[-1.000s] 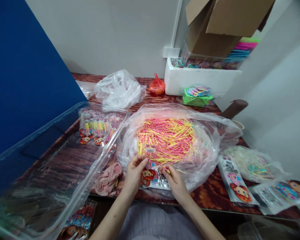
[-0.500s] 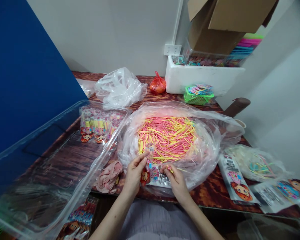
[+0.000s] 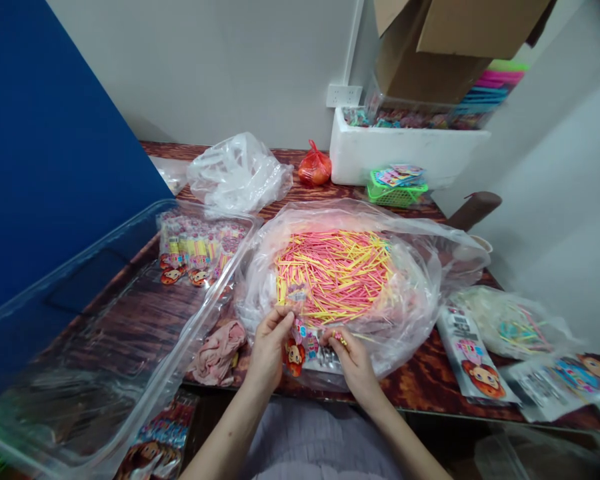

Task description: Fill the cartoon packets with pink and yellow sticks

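near the front edge of the worktop (image 3: 420, 383), the left hand (image 3: 269, 347) pinches a printed packet (image 3: 295, 355), perhaps to steady it; the right hand's (image 3: 354, 360) fingers close on a small bunch of sticks (image 3: 340, 339). the bag (image 3: 414, 327) lies open, likely for easy reach.

Two bare hands here, the left hand (image 3: 270, 341) and the right hand (image 3: 351, 360), slim in the fingers, and look, bare forearms behind them too, the left forearm (image 3: 229, 417) carrying one small round spot (image 3: 229, 434) partway along, the right forearm (image 3: 396, 427) plain and smooth! And below, there's the garment (image 3: 313, 443), a soft greyish lavender, matt, loose across the lap, gathered into fine folds with faint seam-like lines running across the cloth!
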`<state>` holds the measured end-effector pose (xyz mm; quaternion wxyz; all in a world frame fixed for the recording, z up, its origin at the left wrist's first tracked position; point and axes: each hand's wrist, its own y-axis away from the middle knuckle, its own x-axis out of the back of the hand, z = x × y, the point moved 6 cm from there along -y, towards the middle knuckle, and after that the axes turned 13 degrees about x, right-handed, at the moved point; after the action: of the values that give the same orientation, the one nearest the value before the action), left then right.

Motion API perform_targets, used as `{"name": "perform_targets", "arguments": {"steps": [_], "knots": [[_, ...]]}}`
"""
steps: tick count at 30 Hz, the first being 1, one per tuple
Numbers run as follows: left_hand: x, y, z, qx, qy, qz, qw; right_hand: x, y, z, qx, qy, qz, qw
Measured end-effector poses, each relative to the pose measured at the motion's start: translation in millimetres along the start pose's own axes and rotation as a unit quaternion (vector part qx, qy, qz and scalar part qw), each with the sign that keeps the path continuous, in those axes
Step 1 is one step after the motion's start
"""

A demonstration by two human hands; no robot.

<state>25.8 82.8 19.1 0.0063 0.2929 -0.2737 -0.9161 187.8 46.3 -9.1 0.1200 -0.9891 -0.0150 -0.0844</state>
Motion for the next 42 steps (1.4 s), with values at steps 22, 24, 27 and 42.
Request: {"name": "perform_targets", "arguments": {"steps": [22, 24, 27, 42], "knots": [[13.4, -1, -14, 0.046, -0.045, -0.001, 0.998, 68, -54, -22, 0.023, 0.137, 0.045, 0.989], [15.5, -2, -15, 0.036, -0.055, 0.011, 0.998, 70, -69, -25, 0.057, 0.252, -0.011, 0.966], [17.2, -3, -16, 0.027, -0.066, 0.013, 0.997, 51, -76, -22, 0.089, 0.408, -0.138, 0.898], [19.4, -1, -9, -0.025, -0.177, 0.012, 0.984, 49, -99, -24, 0.092, 0.326, -0.037, 0.94]]}}
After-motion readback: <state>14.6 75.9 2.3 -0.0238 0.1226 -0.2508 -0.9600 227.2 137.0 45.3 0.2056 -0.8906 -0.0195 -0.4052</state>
